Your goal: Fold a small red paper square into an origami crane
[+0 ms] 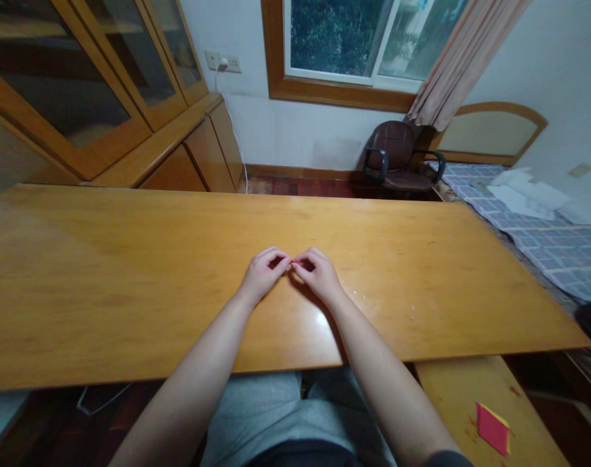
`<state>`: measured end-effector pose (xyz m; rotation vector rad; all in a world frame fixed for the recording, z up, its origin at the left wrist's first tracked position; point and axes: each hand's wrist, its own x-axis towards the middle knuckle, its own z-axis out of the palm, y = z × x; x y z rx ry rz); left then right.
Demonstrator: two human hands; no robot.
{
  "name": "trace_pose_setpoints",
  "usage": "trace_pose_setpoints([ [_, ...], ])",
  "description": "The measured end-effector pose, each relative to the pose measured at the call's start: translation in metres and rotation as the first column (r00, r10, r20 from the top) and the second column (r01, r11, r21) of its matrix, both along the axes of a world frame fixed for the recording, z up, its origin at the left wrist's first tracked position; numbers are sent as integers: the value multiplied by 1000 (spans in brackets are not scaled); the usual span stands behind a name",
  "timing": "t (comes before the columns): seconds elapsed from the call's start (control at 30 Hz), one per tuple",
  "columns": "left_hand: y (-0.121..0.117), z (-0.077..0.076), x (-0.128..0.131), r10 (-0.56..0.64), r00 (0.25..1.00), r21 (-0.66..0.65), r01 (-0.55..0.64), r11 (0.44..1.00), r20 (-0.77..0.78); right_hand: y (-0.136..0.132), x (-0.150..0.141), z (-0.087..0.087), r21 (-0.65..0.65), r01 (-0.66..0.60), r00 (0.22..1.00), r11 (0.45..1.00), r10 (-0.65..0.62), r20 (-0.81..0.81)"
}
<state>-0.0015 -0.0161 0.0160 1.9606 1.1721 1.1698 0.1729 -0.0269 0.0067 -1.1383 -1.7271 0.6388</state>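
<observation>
Both hands meet over the middle of the wooden table [144,272]. My left hand [265,274] is closed in a pinch, thumb against fingers, at the left end of a small red piece [296,262] that looks like paper. From the other side, my right hand [319,274] pinches the same piece. Only a narrow strip of red shows between the fingertips; the fingers hide its full shape.
Red and yellow sheets [494,429] lie on a lower wooden surface [451,389] at the bottom right. Beyond the table stand a glass-doored cabinet [178,152], a brown armchair [392,152] and a bed [543,227] with a checked cover. Tiny pale bits dot the tabletop right of my hands.
</observation>
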Motion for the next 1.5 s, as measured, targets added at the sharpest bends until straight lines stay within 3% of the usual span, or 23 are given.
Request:
trace_pose_setpoints([
  [0.17,1,-2,-1,8,1000,-26,-8,1000,-5,-1,0,1,2,-18,1000,1000,18,-2],
  [0.37,-4,2,-2,58,997,124,-64,990,50,-1,0,2,-79,-31,998,996,27,-58],
  [0.57,-6,2,-1,59,997,264,-45,963,-42,2,3,0,-193,-57,985,980,23,-173],
  [0.9,-3,-9,-3,122,977,322,-61,945,-173,3,3,-4,-297,-145,958,944,59,-281],
  [1.17,-4,-6,-5,138,962,336,-53,941,-236,4,3,-5,-228,-113,981,967,72,-180],
  [1.5,-3,0,-4,44,995,241,-20,970,-92,1,2,0,-111,-25,997,993,16,-80],
])
